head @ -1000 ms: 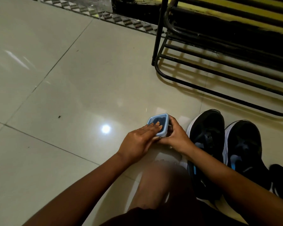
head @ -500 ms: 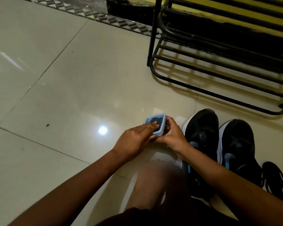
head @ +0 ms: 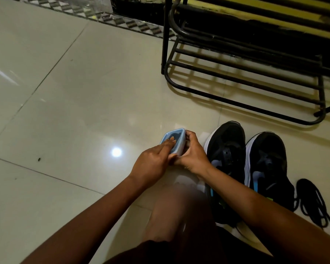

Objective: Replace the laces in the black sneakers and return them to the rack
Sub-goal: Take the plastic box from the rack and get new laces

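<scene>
Since a second ago, both hands have stayed on the small blue box (head: 177, 136) while the view has swung left. Beyond them stands the black rack (head: 165, 44). The black sneakers (head: 227, 145) sit side by side on the floor (head: 84, 111), just right of the hands, toes pointing away toward the rack, so the right hand (head: 192, 155) is nearer. A loose black lace bundle (head: 311, 202) lies right of them. The right hand curls round the box's side; the left hand (head: 152, 164) lays straight fingers on its lid. The dark contents are probably the fresh laces.
</scene>
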Action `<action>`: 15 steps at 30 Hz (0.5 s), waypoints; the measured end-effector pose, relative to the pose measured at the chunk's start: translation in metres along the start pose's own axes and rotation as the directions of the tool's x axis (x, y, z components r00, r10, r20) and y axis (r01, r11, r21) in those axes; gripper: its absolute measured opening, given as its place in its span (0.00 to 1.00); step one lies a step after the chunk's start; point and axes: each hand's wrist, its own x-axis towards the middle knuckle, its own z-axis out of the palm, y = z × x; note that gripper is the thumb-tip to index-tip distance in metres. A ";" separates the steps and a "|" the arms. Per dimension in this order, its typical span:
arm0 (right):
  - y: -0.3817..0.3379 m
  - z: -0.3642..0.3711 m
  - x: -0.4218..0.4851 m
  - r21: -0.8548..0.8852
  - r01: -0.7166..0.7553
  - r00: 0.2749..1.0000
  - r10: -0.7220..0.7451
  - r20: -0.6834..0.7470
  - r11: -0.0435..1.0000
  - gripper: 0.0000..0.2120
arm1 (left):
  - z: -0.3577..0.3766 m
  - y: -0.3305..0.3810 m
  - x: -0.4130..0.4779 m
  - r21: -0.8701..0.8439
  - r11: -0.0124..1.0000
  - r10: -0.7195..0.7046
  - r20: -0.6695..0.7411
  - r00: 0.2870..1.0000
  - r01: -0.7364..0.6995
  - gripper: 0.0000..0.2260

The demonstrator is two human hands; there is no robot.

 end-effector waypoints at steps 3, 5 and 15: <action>0.004 -0.002 0.001 0.073 -0.020 0.999 0.018 0.033 0.997 0.50 | -0.006 0.002 0.001 -0.091 0.995 -0.049 0.009 0.999 0.050 0.22; 0.005 -0.003 0.002 0.135 -0.022 0.999 0.015 0.051 0.991 0.47 | -0.006 0.002 0.004 -0.106 0.992 -0.066 0.001 0.998 0.066 0.20; 0.006 -0.009 0.002 0.001 0.017 0.995 -0.017 0.099 1.000 0.49 | -0.020 -0.035 0.006 -0.134 0.970 0.234 0.317 0.919 -0.200 0.26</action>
